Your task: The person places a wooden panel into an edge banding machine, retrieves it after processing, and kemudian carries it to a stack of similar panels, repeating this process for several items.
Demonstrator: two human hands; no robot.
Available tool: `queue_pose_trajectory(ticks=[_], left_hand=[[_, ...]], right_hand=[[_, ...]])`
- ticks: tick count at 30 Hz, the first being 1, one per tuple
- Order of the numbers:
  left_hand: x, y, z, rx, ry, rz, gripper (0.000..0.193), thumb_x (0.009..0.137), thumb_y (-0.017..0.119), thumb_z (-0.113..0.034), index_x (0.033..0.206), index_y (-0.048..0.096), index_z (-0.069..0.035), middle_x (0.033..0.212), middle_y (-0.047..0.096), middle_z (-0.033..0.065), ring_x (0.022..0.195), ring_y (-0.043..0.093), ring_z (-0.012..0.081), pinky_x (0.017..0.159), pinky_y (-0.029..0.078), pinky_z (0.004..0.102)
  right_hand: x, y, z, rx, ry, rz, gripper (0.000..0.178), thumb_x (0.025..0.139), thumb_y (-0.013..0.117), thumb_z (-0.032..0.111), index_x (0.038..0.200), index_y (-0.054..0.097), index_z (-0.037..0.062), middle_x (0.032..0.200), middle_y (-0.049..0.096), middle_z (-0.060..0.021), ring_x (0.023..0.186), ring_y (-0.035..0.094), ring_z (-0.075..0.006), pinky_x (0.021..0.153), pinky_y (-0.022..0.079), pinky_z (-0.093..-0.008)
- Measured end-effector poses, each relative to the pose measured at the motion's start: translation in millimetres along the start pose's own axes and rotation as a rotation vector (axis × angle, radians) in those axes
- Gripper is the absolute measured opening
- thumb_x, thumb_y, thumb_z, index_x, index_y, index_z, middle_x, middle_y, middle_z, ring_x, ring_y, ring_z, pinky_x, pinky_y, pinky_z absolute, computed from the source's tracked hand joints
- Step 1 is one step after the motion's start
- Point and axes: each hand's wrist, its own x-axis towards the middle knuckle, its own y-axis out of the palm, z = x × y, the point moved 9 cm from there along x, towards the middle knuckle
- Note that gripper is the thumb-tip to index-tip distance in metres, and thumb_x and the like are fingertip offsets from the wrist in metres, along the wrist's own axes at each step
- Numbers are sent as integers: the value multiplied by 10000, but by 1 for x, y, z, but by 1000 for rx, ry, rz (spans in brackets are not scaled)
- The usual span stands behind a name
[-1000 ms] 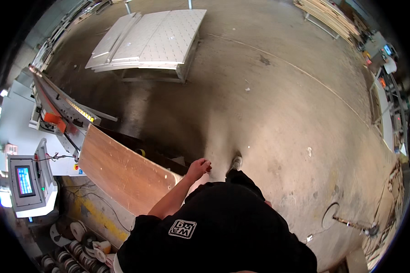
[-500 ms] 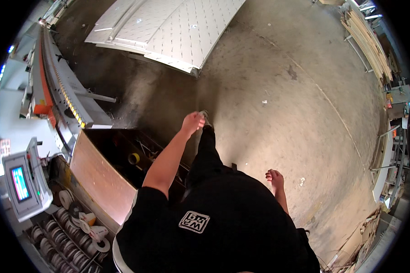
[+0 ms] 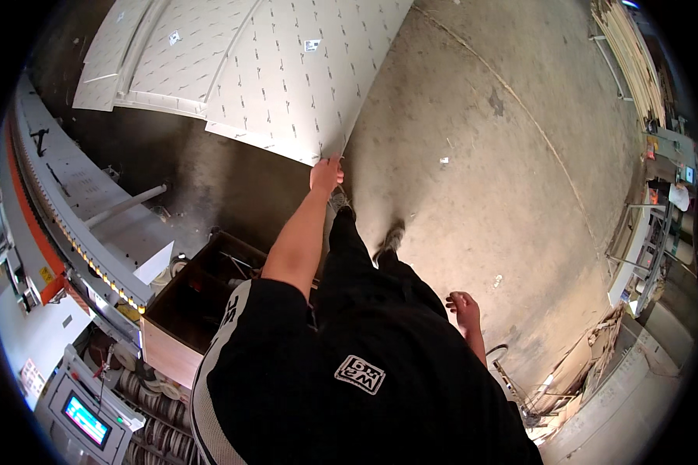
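My left hand [image 3: 328,175] is stretched forward with its fingers curled. In the picture it meets the near corner of a stack of large white panels [image 3: 275,85]; whether it touches the corner I cannot tell. Nothing shows in its fingers. The top panel is covered with small repeated dark marks and bears small white labels. My right hand [image 3: 464,310] hangs low at my right side, its fingers loosely bent and slightly apart, with nothing in them.
An open wooden box [image 3: 177,310] stands at my left, beside a long grey and orange machine [image 3: 101,217]. Near it are a control screen [image 3: 87,420] and rolls of edge strip [image 3: 155,422]. Wooden strips [image 3: 630,58] and a rack [image 3: 636,248] line the right side.
I have stepped forward, so the white panels are nearer and larger. My left hand has come up to their near corner. The wooden box has slipped back; my right hand stays low.
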Motion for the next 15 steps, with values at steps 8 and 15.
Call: queue_pose_trajectory(ticks=[8,15], left_hand=[[-17,-64,92,962,51,-107,362,842,645,-201,1183,605,-85,1125,656,97,1079,624,301,917,513,397],[-24,-99,-12,214,65,-356,482,869,657,-380,1230,623,-62,1210,657,131,1154,607,299,963,480,404]], right_hand=[[49,37,58,-119,-5,113,329,941,635,305,1077,655,6,951,713,-96,825,676,-182,742,528,-305],[86,40,57,-119,66,213,385,922,646,304,1126,629,-23,999,707,-139,878,687,-212,741,547,-334]])
